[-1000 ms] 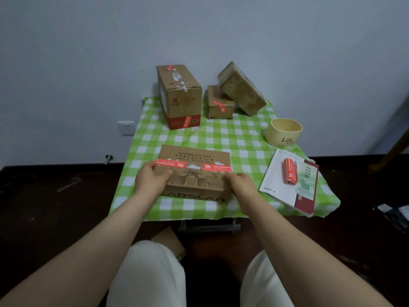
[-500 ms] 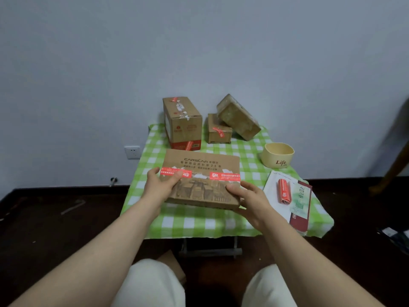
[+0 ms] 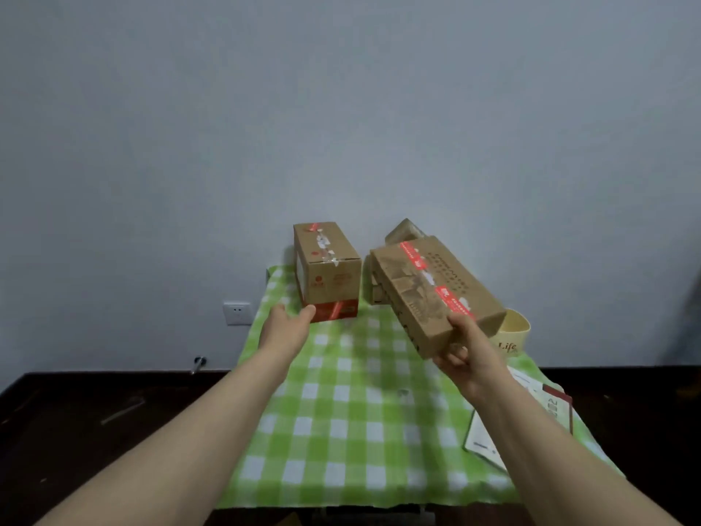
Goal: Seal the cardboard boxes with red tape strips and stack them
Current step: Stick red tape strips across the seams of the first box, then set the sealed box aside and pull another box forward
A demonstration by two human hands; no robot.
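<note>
My right hand (image 3: pixel 464 349) grips the near end of a flat cardboard box (image 3: pixel 428 290) sealed with red tape strips, and holds it tilted in the air above the right of the table. My left hand (image 3: pixel 290 324) reaches forward with straight fingers, its tips at the lower left corner of a tall upright box (image 3: pixel 326 271) that carries red tape on top. Two smaller boxes stand behind the lifted one: one (image 3: pixel 375 294) mostly hidden, another (image 3: pixel 406 229) showing only its top corner.
A green checked cloth (image 3: pixel 341 404) covers the small table. A cream cup (image 3: pixel 512 334) marked "Life" stands at the right, partly behind the lifted box. A booklet (image 3: pixel 531 423) lies at the right front edge. A wall socket (image 3: pixel 237 313) sits left of the table.
The flat box has left the table's front, and my right hand alone now carries it up and to the right. My left hand let go and reached toward the tall box. The view tilted upward.
</note>
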